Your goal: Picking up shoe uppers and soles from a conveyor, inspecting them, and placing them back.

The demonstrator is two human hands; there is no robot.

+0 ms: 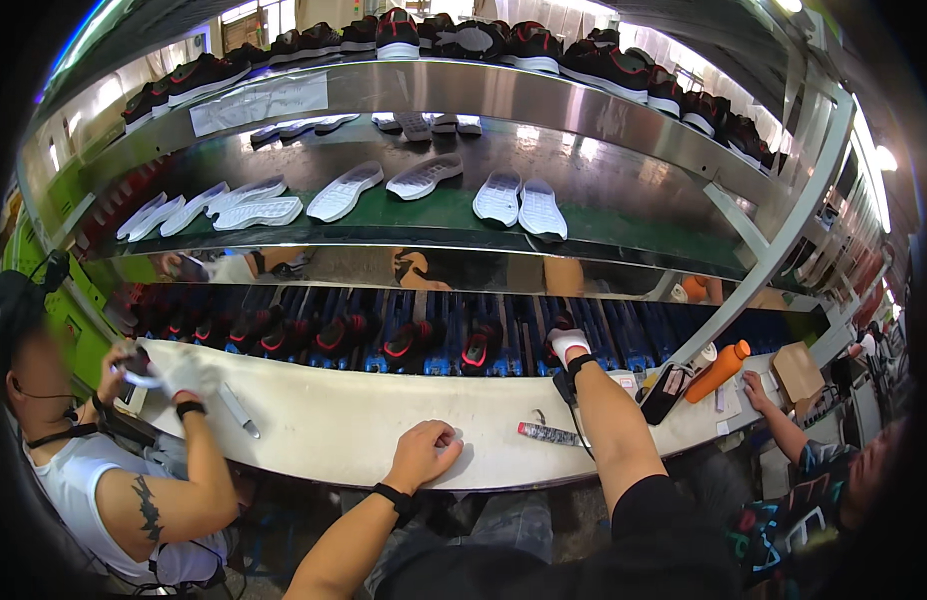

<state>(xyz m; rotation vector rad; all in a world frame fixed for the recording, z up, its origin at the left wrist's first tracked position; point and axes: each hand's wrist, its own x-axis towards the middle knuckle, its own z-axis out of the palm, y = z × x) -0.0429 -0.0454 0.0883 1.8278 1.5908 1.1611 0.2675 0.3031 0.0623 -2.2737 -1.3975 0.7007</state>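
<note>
My left hand [426,455] rests on the front edge of the white worktable [334,420], fingers curled in and nothing seen in them. My right hand [567,343], in a white glove, reaches over the table to the conveyor [624,330] of dark slats. Its fingers close on a dark shoe [562,321], mostly hidden by the hand. To its left, a black shoe with red trim [480,346] and another black-and-red shoe [409,343] sit on the conveyor. A printed tube with a red end [550,433] lies between my arms.
White shoe soles [345,191] lie on the green shelf above, with finished shoes [398,35] on top. A co-worker [174,470] handles something at left, near a grey pen-like tool [241,411]. At right are an orange bottle [718,371], a black phone-like case [666,394] and another person's hand [756,391].
</note>
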